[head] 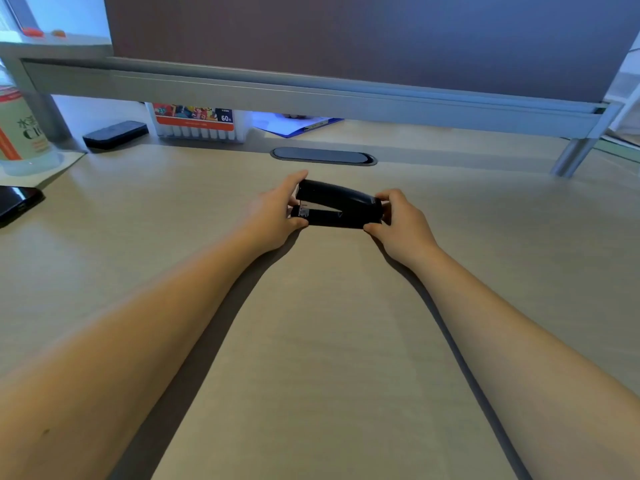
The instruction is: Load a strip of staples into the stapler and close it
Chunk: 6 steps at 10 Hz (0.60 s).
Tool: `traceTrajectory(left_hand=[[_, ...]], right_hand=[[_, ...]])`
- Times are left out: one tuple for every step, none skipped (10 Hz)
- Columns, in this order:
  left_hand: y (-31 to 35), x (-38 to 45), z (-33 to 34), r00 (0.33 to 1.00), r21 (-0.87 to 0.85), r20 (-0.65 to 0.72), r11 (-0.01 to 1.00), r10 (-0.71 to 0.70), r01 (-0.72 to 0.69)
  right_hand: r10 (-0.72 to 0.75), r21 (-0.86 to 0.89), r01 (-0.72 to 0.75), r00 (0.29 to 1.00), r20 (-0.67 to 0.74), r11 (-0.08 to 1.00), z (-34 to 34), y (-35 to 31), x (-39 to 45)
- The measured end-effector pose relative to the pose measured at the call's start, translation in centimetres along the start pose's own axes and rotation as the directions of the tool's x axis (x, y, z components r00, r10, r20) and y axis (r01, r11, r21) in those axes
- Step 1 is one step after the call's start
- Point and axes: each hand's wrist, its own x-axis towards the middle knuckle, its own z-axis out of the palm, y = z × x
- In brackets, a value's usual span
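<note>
A black stapler point(337, 205) lies lengthwise across the middle of the light wooden desk point(329, 341), its mouth end toward the left. My left hand point(277, 211) grips the mouth end, index finger on top and thumb under the base. My right hand point(401, 223) pinches the hinge end between fingers and thumb. The top arm sits slightly raised above the base at the left, with a small metal part visible in the gap. No loose strip of staples is visible.
At the back stand a box of markers point(195, 124), a black case point(116, 134), a blue folder point(298, 126) and an oval cable grommet point(323, 155) under a grey partition rail point(311, 95). A labelled bottle point(26, 133) and a dark device point(17, 202) sit at the left edge.
</note>
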Motion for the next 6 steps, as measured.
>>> traceTrajectory(left_hand=[[-0.1, 2.6, 0.3, 1.0, -0.013, -0.004, 1.0, -0.009, 0.009], [-0.2, 4.4, 0.5, 1.0, 0.006, -0.019, 1.0, -0.013, 0.013], [-0.3, 5.0, 0.6, 1.0, 0.018, -0.021, 1.0, -0.017, 0.018], [-0.2, 4.3, 0.4, 0.998, -0.007, 0.004, 0.998, -0.064, 0.064], [-0.4, 1.5, -0.4, 0.993, 0.041, 0.068, 0.994, -0.101, 0.098], [0.1, -4.2, -1.6, 0.987, 0.086, 0.147, 0.995, -0.07, 0.058]], right_hand=[[-0.004, -0.039, 0.003, 1.0, -0.023, 0.999, 0.6, 0.5, 3.0], [0.011, -0.055, -0.012, 1.0, -0.018, 0.998, 1.0, 0.7, 5.0], [0.016, -0.064, -0.017, 1.0, -0.02, 0.998, 1.2, 0.9, 5.8], [0.049, -0.071, -0.049, 0.999, -0.001, 0.996, 0.9, 1.0, 4.8], [0.045, -0.119, -0.042, 0.999, 0.018, 0.992, 0.1, 1.0, 1.8], [-0.04, -0.213, 0.07, 0.989, 0.141, 0.974, -1.0, 0.8, -3.6]])
